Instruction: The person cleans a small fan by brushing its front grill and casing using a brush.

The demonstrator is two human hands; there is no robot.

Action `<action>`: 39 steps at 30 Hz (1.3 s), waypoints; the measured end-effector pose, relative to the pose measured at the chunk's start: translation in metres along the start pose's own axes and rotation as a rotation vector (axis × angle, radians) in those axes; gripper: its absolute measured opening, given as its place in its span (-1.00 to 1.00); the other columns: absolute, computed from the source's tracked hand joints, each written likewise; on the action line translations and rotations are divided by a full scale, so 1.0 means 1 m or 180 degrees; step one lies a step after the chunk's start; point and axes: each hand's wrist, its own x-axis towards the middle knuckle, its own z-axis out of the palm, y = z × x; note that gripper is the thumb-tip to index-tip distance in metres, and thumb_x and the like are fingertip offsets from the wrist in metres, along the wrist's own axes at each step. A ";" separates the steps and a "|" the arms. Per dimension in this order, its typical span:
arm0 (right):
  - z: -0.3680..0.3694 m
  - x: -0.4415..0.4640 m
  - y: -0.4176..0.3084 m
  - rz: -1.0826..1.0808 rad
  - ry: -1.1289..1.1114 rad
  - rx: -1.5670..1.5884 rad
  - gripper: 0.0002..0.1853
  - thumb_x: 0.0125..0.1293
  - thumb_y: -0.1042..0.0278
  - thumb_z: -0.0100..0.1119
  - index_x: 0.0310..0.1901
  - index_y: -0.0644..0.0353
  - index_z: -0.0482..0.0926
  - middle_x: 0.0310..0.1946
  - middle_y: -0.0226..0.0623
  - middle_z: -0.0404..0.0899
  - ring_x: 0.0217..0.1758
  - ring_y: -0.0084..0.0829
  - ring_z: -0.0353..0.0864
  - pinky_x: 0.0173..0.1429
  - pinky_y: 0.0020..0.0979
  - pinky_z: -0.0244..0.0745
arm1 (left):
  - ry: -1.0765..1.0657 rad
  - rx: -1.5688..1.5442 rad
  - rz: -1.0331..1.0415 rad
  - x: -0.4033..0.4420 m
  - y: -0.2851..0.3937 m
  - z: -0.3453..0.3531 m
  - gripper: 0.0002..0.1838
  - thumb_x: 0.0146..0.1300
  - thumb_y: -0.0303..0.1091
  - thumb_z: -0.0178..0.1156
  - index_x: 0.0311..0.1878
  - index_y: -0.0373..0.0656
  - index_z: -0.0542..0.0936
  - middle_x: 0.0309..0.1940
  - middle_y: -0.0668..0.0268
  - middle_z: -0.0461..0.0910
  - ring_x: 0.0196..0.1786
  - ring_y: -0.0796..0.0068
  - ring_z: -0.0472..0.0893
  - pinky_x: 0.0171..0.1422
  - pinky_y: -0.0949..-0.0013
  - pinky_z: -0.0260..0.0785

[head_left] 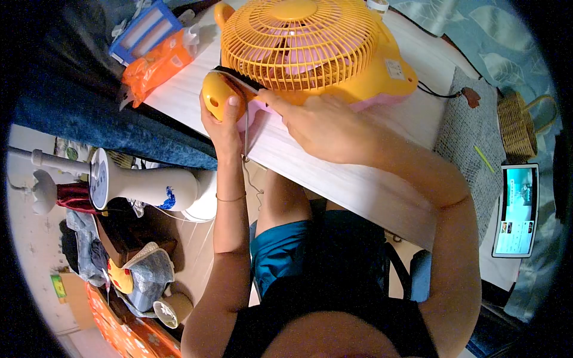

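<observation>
A yellow fan [382, 77] with a round slatted grille and a pink underside lies face up on the white table. My left hand [224, 128] is closed around a rounded yellow part [216, 95] at the fan's near left side, thumb on top. A slim black strip-like object [236, 77] runs between that part and the grille. My right hand [316, 122] reaches across the table edge, index finger extended to the strip's near end. Its other fingers are curled, and their grip is partly hidden. A thin grey cord [246, 134] hangs down beside my left wrist.
An orange plastic packet [156, 67] and a blue-framed box [146, 33] lie at the table's back left. On the right are a grey woven mat [465, 134], a wicker basket [516, 126] and a lit phone or tablet [516, 209]. A white pedestal-like object [146, 182] stands left.
</observation>
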 end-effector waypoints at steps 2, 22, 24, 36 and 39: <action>-0.005 0.001 -0.001 0.0098 -0.0080 0.0140 -0.50 0.22 0.37 -0.16 0.23 0.19 0.18 -0.61 0.09 0.48 -0.56 0.02 0.50 -0.37 -0.04 0.38 | 0.0036 -0.0019 0.0039 0.001 -0.002 0.001 -0.41 0.05 -0.17 0.26 0.08 -0.31 0.34 -0.12 0.22 0.44 -0.08 0.44 0.44 0.05 0.42 0.29; 0.007 0.001 0.004 -0.0094 -0.0019 -0.0309 -0.52 0.21 0.34 -0.14 0.21 0.09 0.18 -0.58 0.07 0.51 -0.52 0.04 0.51 -0.34 -0.02 0.39 | -0.0001 0.0111 0.0144 0.002 -0.003 -0.001 -0.37 0.05 -0.15 0.26 0.11 -0.27 0.28 -0.06 0.20 0.38 -0.01 0.40 0.40 0.12 0.36 0.24; -0.005 0.002 0.002 0.0092 -0.0086 -0.0179 -0.51 0.20 0.36 -0.13 0.20 0.12 0.19 -0.58 0.07 0.51 -0.52 0.03 0.51 -0.34 -0.02 0.38 | 0.0020 0.0094 0.0129 0.002 -0.003 -0.001 -0.38 0.05 -0.15 0.26 0.11 -0.27 0.28 -0.06 0.20 0.39 -0.01 0.39 0.41 0.13 0.35 0.24; 0.004 0.001 0.004 -0.0010 0.0014 -0.0345 -0.51 0.20 0.37 -0.14 0.21 0.13 0.21 -0.59 0.06 0.50 -0.53 0.03 0.51 -0.34 -0.01 0.37 | 0.0002 0.0209 0.0198 0.001 0.000 0.000 -0.40 0.05 -0.16 0.25 0.09 -0.27 0.30 -0.09 0.20 0.40 -0.03 0.41 0.41 0.10 0.38 0.24; 0.002 0.003 0.005 0.0041 -0.0052 -0.0316 -0.52 0.22 0.35 -0.14 0.21 0.14 0.21 -0.59 0.04 0.51 -0.52 0.03 0.51 -0.34 -0.02 0.37 | 0.0004 0.0176 0.0167 0.002 -0.002 -0.001 -0.41 0.05 -0.17 0.24 0.09 -0.27 0.30 -0.10 0.20 0.40 -0.03 0.42 0.41 0.10 0.39 0.24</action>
